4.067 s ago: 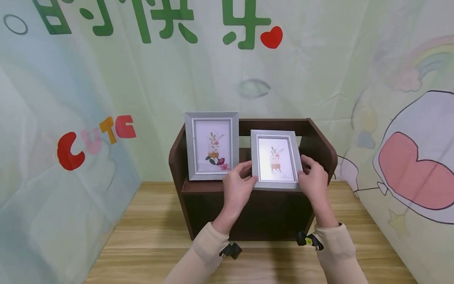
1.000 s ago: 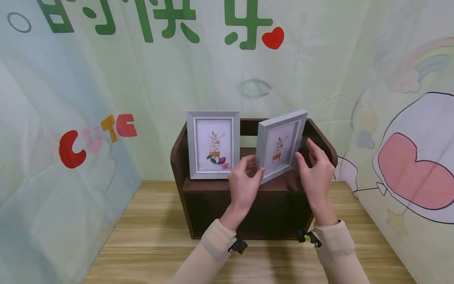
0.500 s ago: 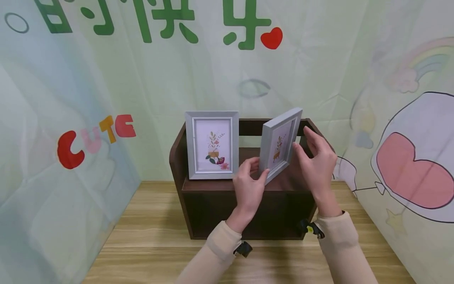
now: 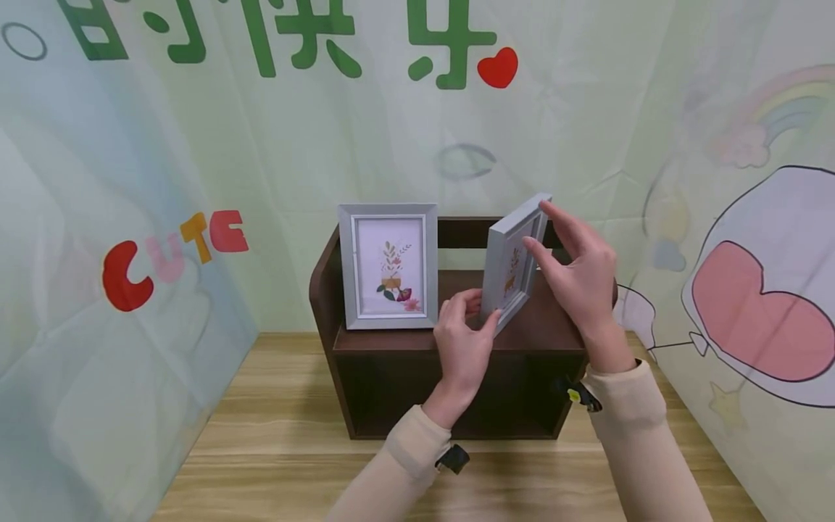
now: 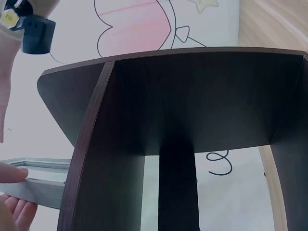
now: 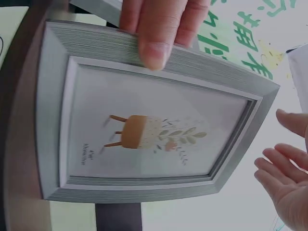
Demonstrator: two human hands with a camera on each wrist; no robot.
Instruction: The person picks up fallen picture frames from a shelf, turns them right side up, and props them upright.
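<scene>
My left hand (image 4: 464, 348) pinches the lower left edge of a grey picture frame (image 4: 499, 261); in the right wrist view its thumb lies on the front border. That frame (image 6: 53, 120) stands upright, turned so its plant print faces right. Whether its bottom touches the shelf I cannot tell. Beside its upper right edge is my right hand (image 4: 580, 275), thumb and fingers spread. The right wrist view shows this hand (image 6: 288, 178) apart from the frame. A second grey picture frame (image 4: 391, 246) stands at the left on the brown shelf unit (image 4: 554, 319), facing forward.
The shelf unit has raised side panels (image 4: 321, 290), a back rail (image 4: 464, 235) and a lower compartment (image 4: 450, 399). It stands on a wood-grain table (image 4: 274, 435). A printed cloth (image 4: 293, 145) hangs behind and at both sides.
The held frame was leaning back between both hands; it now stands steeper and is turned to the right. My right hand has come off it and risen to its upper edge.
</scene>
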